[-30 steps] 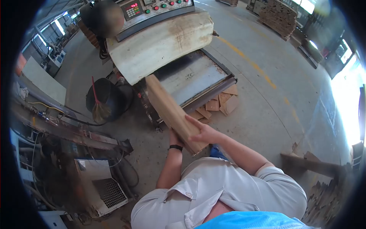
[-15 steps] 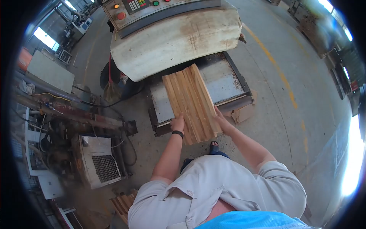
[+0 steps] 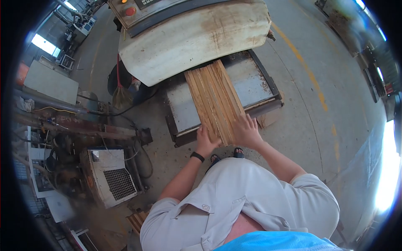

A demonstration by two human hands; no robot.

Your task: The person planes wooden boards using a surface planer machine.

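We look down on a large woodworking machine with a curved, stained cream hood (image 3: 192, 39), filling the upper field from eleven to one o'clock. On top of it runs a grey control panel with a red button (image 3: 130, 11). Below the hood lies the machine's flat grey steel feed table (image 3: 184, 111), worn and scuffed, with a dark roller bar (image 3: 268, 106) along its near edge at about two o'clock.

Across the table, running from the hood mouth toward us, rests a panel of light brown wooden strips laid side by side (image 3: 214, 98); its far end sits at the hood opening and its near end overhangs the table edge.

At eight o'clock stands a boxy off-white unit with a mesh grille (image 3: 111, 180), beside rusty pipework (image 3: 71, 123). A straw broom with a red handle (image 3: 121, 94) leans at ten o'clock.

The left hand (image 3: 206, 140), with a black wristband (image 3: 197, 157) behind it, presses against the panel's near left corner, fingers curled on the wood. The right hand (image 3: 247, 131) lies flat on the panel's near right edge, fingers spread wide. Whether either thumb hooks beneath the wood we cannot tell, as the strips hide it. Two sandalled feet (image 3: 227, 154) show just below the hands.
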